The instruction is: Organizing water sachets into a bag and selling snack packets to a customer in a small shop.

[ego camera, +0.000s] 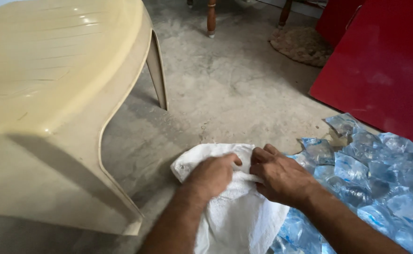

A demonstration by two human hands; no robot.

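Am gripping mouth of white woven sack (234, 207) on concrete floor (225, 89), left hand (213, 175) and right hand (281, 176) both pinching rim. Sack lying beside water sachets (375, 183). Judging mouth-opening step; next needing wider spread.

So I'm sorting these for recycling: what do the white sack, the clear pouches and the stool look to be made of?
White sack: probably woven plastic, matte, with a faint weave texture; both hands, left hand and right hand, grip its top edge. Pouches: thin clear glossy film, crinkled, apparently filled with water. Stool: moulded plastic, cream, with a slight sheen and ridges.
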